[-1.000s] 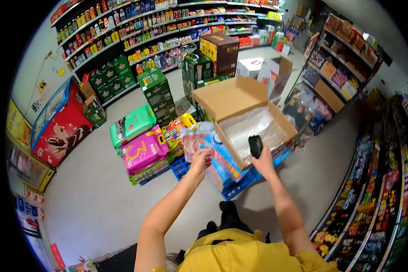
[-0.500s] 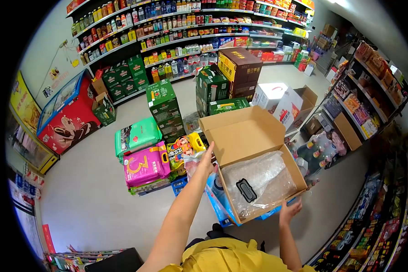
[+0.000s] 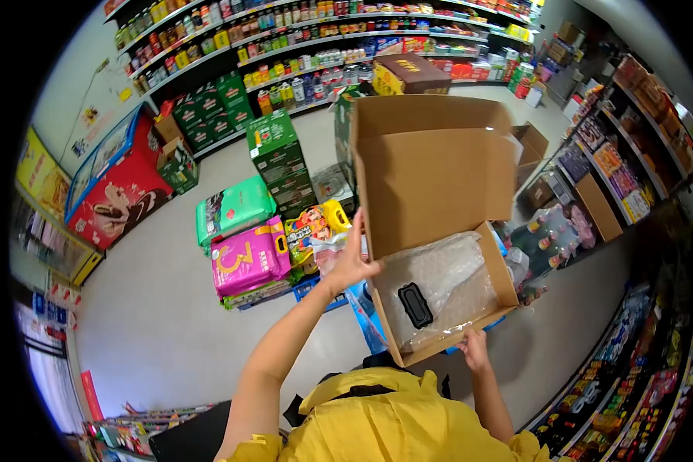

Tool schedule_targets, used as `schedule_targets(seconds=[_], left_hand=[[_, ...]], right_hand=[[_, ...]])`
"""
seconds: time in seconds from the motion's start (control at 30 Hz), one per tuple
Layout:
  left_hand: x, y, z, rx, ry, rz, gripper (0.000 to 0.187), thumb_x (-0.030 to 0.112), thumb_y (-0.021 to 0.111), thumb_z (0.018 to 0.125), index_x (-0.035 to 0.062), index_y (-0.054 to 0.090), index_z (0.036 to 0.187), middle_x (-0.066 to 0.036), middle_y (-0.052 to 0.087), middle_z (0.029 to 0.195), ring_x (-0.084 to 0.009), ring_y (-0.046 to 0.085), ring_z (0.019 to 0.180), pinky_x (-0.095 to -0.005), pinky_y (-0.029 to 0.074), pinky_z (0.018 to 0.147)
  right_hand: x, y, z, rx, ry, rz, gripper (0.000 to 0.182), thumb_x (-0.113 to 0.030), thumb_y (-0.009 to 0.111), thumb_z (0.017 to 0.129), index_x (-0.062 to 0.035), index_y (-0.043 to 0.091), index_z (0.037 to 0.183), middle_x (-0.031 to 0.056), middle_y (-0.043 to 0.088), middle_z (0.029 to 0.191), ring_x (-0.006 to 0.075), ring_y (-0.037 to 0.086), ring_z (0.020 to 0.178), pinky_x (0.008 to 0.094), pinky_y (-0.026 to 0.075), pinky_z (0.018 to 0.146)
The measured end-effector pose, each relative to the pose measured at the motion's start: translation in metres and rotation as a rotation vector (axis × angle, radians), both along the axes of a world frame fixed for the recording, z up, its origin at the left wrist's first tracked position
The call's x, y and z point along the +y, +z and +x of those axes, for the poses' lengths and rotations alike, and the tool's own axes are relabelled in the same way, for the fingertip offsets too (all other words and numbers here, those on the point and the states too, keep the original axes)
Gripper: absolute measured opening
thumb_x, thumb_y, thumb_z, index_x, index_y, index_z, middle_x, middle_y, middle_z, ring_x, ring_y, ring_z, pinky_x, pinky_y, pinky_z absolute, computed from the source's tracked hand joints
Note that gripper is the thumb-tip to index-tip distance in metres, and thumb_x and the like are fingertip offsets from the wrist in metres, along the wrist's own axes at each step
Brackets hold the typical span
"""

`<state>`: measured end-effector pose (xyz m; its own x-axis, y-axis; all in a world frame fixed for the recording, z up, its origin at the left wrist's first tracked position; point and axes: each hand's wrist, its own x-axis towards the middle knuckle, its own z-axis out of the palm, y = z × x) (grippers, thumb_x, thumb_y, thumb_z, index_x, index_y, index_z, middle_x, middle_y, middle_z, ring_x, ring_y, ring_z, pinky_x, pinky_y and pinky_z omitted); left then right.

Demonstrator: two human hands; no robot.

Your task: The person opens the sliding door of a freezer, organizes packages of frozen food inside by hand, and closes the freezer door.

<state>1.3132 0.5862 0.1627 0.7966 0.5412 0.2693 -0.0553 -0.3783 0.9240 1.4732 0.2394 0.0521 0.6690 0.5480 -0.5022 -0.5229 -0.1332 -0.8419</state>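
Observation:
A brown cardboard box [image 3: 439, 177] with its lid raised is held in front of my body. Inside it lies clear bubble wrap [image 3: 462, 281], and on that rests a small black oblong object [image 3: 415, 305] whose kind I cannot make out. My left hand [image 3: 353, 268] grips the box's left side near the lid hinge, its thumb over the edge. At the front wall, toward the right, my right hand [image 3: 475, 348] is closed on the lower edge, its fingers partly hidden beneath.
Left of the box, pink [image 3: 248, 260] and green [image 3: 235, 208] rice bags sit on stacks on the floor. Green cartons [image 3: 277, 158] stand behind them. Wrapped bottles [image 3: 543, 246] are to the right. Stocked shelves [image 3: 308, 38] line the back, and a red freezer [image 3: 115, 189] stands left.
The lid has swung up to stand more upright. The box has come slightly closer to my body, and my left thumb has moved over its side edge.

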Motion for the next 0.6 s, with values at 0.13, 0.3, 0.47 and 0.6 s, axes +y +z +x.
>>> schedule_targets(seconds=[0.13, 0.3, 0.47, 0.6], left_hand=[[-0.025, -0.008, -0.026, 0.11, 0.032, 0.482, 0.116, 0.024, 0.083, 0.059, -0.0009, 0.01, 0.146, -0.026, 0.03, 0.141, -0.0407, 0.034, 0.129, -0.0453, 0.029, 0.107], [-0.04, -0.037, -0.066, 0.108, -0.076, 0.613, 0.102, 0.02, 0.078, 0.066, 0.0007, 0.018, 0.145, -0.021, 0.03, 0.145, -0.0391, 0.029, 0.135, -0.0471, 0.028, 0.109], [-0.053, -0.045, -0.086, 0.449, -0.199, 0.825, 0.085, 0.014, 0.068, 0.074, 0.0091, 0.023, 0.146, -0.012, 0.026, 0.151, -0.0384, 0.025, 0.138, -0.0465, 0.024, 0.112], [-0.056, -0.053, -0.087, 0.506, -0.166, 0.913, 0.084, 0.01, 0.065, 0.074, 0.0096, 0.023, 0.147, -0.012, 0.027, 0.151, -0.0376, 0.03, 0.135, -0.0492, 0.027, 0.109]], right_hand=[[0.012, 0.001, -0.006, -0.005, -0.002, -0.034, 0.026, -0.014, 0.05, 0.091, 0.001, 0.054, 0.111, 0.0119, 0.063, 0.102, 0.0221, 0.065, 0.087, 0.0375, 0.056, 0.072], [0.005, -0.016, -0.019, 0.022, -0.1, 0.158, 0.027, -0.014, 0.049, 0.095, -0.0028, 0.051, 0.12, 0.0084, 0.059, 0.114, 0.018, 0.061, 0.098, 0.0348, 0.055, 0.076], [-0.021, -0.044, -0.032, -0.173, -0.082, 0.225, 0.035, -0.022, 0.049, 0.096, -0.0046, 0.048, 0.126, 0.0131, 0.056, 0.123, 0.0296, 0.059, 0.106, 0.0415, 0.05, 0.087], [-0.01, -0.042, -0.029, -0.169, -0.26, -0.039, 0.033, -0.022, 0.05, 0.093, -0.0042, 0.05, 0.121, 0.0144, 0.057, 0.117, 0.0312, 0.059, 0.102, 0.0421, 0.05, 0.085]])
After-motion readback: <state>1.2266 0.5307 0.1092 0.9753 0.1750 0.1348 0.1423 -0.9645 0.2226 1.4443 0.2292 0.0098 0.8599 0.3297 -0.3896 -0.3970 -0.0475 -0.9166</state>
